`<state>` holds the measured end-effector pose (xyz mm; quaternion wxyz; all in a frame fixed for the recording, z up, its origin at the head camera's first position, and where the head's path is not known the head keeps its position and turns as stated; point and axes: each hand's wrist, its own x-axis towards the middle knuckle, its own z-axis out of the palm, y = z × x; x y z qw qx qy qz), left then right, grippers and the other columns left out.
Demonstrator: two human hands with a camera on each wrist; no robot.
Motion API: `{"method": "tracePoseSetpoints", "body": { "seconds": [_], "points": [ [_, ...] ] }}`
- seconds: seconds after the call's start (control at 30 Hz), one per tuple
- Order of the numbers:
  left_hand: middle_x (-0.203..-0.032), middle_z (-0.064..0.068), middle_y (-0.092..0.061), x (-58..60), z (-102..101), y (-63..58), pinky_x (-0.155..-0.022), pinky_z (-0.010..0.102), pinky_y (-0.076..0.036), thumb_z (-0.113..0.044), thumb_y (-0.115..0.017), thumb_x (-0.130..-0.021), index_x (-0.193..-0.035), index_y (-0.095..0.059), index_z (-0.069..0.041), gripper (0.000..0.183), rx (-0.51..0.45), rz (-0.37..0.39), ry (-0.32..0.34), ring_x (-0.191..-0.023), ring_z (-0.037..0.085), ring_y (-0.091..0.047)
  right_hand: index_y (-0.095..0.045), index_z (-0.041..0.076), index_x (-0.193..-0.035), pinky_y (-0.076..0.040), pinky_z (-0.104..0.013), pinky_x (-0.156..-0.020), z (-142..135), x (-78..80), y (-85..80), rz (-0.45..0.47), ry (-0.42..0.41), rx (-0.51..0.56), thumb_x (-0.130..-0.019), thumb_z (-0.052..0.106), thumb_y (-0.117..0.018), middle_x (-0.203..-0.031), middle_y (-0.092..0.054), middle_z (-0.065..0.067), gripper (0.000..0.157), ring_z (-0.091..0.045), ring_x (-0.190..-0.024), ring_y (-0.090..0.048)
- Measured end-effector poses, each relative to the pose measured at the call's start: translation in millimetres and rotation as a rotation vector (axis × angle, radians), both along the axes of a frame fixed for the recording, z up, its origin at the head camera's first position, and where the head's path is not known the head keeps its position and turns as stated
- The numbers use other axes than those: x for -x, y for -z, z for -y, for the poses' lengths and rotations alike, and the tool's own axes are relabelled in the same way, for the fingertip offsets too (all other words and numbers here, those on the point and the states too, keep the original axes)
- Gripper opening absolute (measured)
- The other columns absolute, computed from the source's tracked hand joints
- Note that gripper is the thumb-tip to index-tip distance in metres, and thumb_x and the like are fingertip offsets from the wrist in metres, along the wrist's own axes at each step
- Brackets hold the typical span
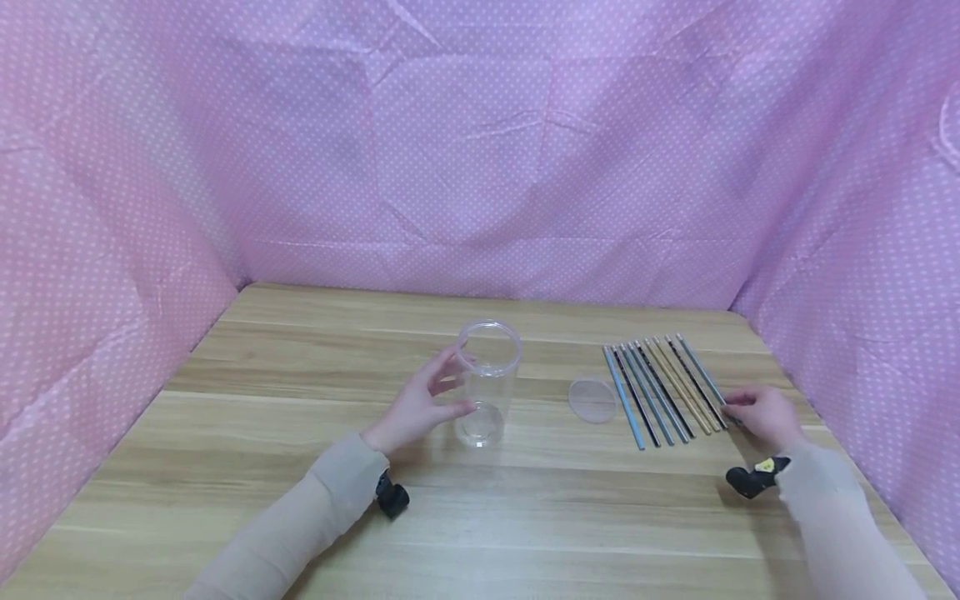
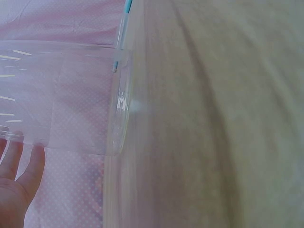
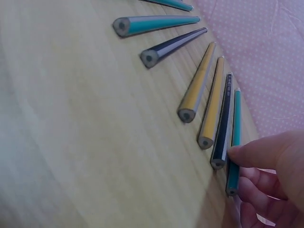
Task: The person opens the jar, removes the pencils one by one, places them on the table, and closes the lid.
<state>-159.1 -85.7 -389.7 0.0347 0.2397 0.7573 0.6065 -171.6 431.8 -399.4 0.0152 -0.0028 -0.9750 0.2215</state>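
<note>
A tall clear plastic jar stands upright and open-topped on the table. My left hand holds its left side, thumb near the front and fingers behind; in the left wrist view, fingertips touch the jar's wall. Over on the right, my right hand pinches the near end of a teal pencil, the rightmost in a row. That pencil lies along the table. Beside it are a dark pencil and two yellow pencils, their near ends unsharpened.
A round clear lid lies flat between the jar and the pencil row. At the row's left end is a light blue pencil. Pink dotted cloth hangs behind and on both sides of the wooden table.
</note>
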Motion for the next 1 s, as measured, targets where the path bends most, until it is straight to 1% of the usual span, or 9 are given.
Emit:
{"method": "tracePoseSetpoints", "body": {
  "seconds": [0.1, 0.23, 0.37, 0.43, 0.53, 0.6, 0.63, 0.83, 1.0],
  "points": [
    [-0.139, 0.022, -0.046, 0.3, 0, 0.3, -0.105, 0.045, -0.044, -0.009, -0.076, -0.078, -0.150, -0.026, -0.019, 0.089, 0.000, 0.003, 0.000, -0.123, 0.044, -0.048, -0.066, -0.011, -0.095, -0.045, -0.033, -0.066, 1, -1.0, 0.0, -0.001, -0.001, -0.003, -0.085, 0.014, -0.065, -0.090, -0.068, -0.026, 0.026, -0.024, -0.075, -0.060],
    [-0.138, 0.021, -0.046, -0.3, 0, -1.2, -0.106, 0.045, -0.043, -0.007, -0.076, -0.077, -0.150, -0.026, -0.019, 0.089, -0.006, 0.003, 0.003, -0.124, 0.043, -0.047, -0.065, -0.011, -0.096, -0.047, -0.037, -0.068, 1, -2.2, -0.5, 0.002, -0.004, -0.012, -0.086, 0.015, -0.065, -0.093, -0.067, -0.028, 0.028, -0.030, -0.078, -0.062],
    [-0.138, 0.021, -0.047, -0.7, -1, -1.6, -0.107, 0.045, -0.042, -0.006, -0.076, -0.077, -0.150, -0.027, -0.020, 0.089, -0.006, -0.011, 0.004, -0.124, 0.042, -0.047, -0.063, -0.013, -0.101, -0.047, -0.031, -0.066, 1, -3.1, -4.1, 0.036, 0.012, 0.025, -0.089, 0.017, -0.061, -0.093, -0.067, -0.027, 0.032, -0.024, -0.077, -0.061],
    [-0.138, 0.021, -0.047, -0.6, -1, -0.9, -0.107, 0.045, -0.042, -0.006, -0.076, -0.078, -0.150, -0.027, -0.020, 0.088, -0.005, -0.012, 0.000, -0.124, 0.042, -0.048, -0.061, -0.014, -0.105, -0.047, -0.028, -0.066, 2, -3.3, -7.3, 0.051, 0.027, 0.051, -0.091, 0.020, -0.058, -0.095, -0.067, -0.028, 0.037, -0.024, -0.078, -0.062],
    [-0.139, 0.021, -0.046, -0.5, -1, -0.4, -0.106, 0.045, -0.043, -0.006, -0.076, -0.077, -0.150, -0.027, -0.021, 0.089, -0.004, -0.015, -0.001, -0.123, 0.043, -0.048, -0.060, -0.014, -0.109, -0.052, -0.035, -0.068, 6, -2.5, -14.8, 0.045, 0.040, 0.070, -0.093, 0.024, -0.055, -0.102, -0.065, -0.031, 0.041, -0.034, -0.084, -0.063],
    [-0.139, 0.021, -0.046, -0.2, -1, -0.2, -0.106, 0.045, -0.043, -0.005, -0.076, -0.077, -0.150, -0.026, -0.022, 0.090, -0.008, -0.007, -0.002, -0.124, 0.043, -0.048, -0.061, -0.012, -0.109, -0.052, -0.038, -0.071, 12, -0.7, -20.8, 0.016, 0.037, 0.059, -0.094, 0.026, -0.055, -0.105, -0.064, -0.032, 0.042, -0.039, -0.089, -0.062],
    [-0.139, 0.021, -0.046, -0.2, -1, -0.2, -0.106, 0.045, -0.043, -0.005, -0.076, -0.077, -0.150, -0.026, -0.021, 0.090, -0.012, -0.008, -0.002, -0.124, 0.043, -0.047, -0.062, -0.011, -0.109, -0.052, -0.039, -0.071, 16, 0.9, -23.7, 0.001, 0.030, 0.051, -0.094, 0.027, -0.055, -0.104, -0.065, -0.031, 0.041, -0.039, -0.089, -0.062],
    [-0.139, 0.021, -0.046, 0.3, 0, -0.4, -0.107, 0.045, -0.042, -0.002, -0.076, -0.076, -0.150, -0.027, -0.020, 0.090, -0.017, -0.024, -0.003, -0.124, 0.044, -0.047, -0.064, -0.009, -0.107, -0.049, -0.028, -0.065, 46, 7.5, -37.0, -0.046, -0.034, 0.042, -0.093, 0.019, -0.057, -0.099, -0.067, -0.027, 0.033, -0.023, -0.080, -0.063],
    [-0.139, 0.020, -0.046, -0.1, 0, -0.6, -0.106, 0.046, -0.043, -0.005, -0.076, -0.076, -0.150, -0.026, -0.022, 0.091, 0.003, -0.018, -0.001, -0.124, 0.043, -0.048, -0.064, -0.010, -0.107, -0.050, -0.027, -0.068, 74, 8.0, -40.4, -0.068, -0.091, 0.077, -0.091, 0.015, -0.061, -0.099, -0.067, -0.027, 0.030, -0.029, -0.084, -0.064]
  ]
}}
